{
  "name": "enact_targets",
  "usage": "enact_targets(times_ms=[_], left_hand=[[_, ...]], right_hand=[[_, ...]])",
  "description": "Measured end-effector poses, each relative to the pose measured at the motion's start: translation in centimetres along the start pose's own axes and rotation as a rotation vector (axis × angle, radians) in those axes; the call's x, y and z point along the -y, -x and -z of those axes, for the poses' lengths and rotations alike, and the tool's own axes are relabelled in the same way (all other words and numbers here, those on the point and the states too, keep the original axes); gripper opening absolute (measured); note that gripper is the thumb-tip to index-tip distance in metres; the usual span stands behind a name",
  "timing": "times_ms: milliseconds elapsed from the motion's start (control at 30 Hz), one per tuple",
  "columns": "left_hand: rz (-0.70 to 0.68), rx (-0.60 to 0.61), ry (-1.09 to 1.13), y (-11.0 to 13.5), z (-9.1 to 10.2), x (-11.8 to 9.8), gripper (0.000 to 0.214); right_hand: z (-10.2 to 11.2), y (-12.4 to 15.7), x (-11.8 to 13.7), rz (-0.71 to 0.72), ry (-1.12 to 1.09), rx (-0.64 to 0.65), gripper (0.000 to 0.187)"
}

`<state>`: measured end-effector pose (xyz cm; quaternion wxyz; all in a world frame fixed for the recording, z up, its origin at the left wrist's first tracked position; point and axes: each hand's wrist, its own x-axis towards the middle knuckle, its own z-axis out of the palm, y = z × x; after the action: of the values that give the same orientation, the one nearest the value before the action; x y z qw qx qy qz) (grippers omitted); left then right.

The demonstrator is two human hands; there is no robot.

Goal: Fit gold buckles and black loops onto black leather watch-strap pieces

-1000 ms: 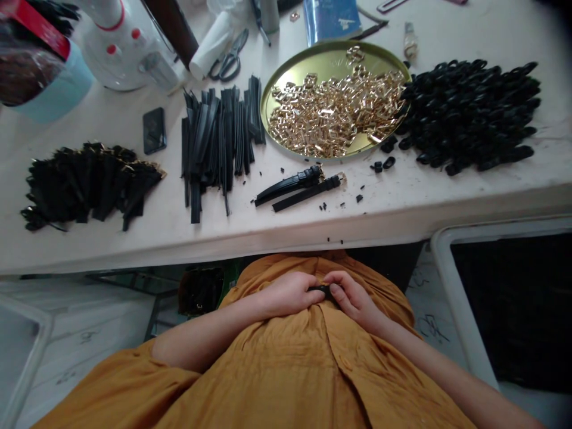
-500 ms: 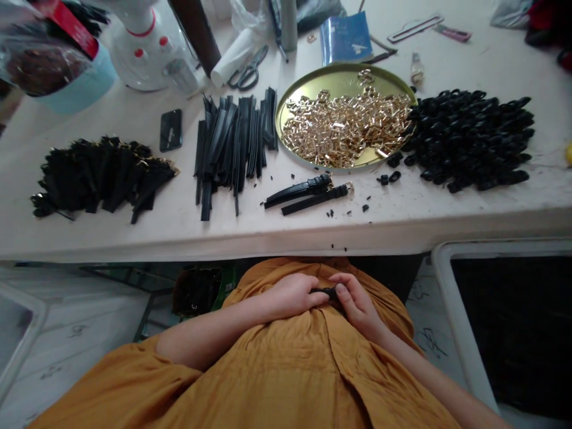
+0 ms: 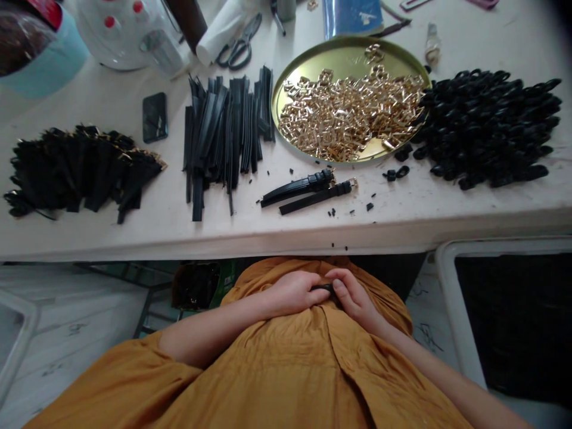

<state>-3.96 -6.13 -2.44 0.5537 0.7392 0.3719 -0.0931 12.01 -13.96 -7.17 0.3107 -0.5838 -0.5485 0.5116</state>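
Low over my lap, my left hand [image 3: 297,293] and my right hand [image 3: 355,298] are close together, both closed on one small black strap [image 3: 325,288]. Most of the strap is hidden by my fingers. On the table edge ahead lie a few finished-looking black straps with gold buckles [image 3: 304,193]. Left of them is a bundle of flat black strips [image 3: 226,131]. A round gold tray [image 3: 308,68] holds a heap of gold buckles [image 3: 339,116]. To its right is a big pile of small black loops [image 3: 491,131].
Buckled black straps [image 3: 84,170] are heaped at the far left. Behind stand a phone-like black object [image 3: 154,117], scissors [image 3: 241,47], a white roll [image 3: 221,30] and a blue booklet [image 3: 351,18]. A white-rimmed bin [image 3: 451,286] with dark contents is at my right.
The view has tilted down and nearer, so the table things appear shifted and larger. My two hands have drawn slightly closer on the strap.
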Motion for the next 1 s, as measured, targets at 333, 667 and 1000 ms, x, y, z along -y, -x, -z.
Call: enact_targets(times_ms=[333, 667, 1000], left_hand=[[0.156, 0.108, 0.488, 1.3, 0.7, -0.3, 0.020], [0.068, -0.241, 0.645, 2.1, 1.9, -2.3, 0.023], [-0.110, -0.769, -0.736, -3.9, 11.2, -0.5, 0.037]], right_hand=[[1.9, -0.1, 2.0, 0.530, 0.543, 0.036, 0.029], [2.9, -3.3, 5.3, 0.845, 0.876, -0.205, 0.022], [8.5, -16.3, 1.1, 0.776, 1.036, -0.386, 0.054]])
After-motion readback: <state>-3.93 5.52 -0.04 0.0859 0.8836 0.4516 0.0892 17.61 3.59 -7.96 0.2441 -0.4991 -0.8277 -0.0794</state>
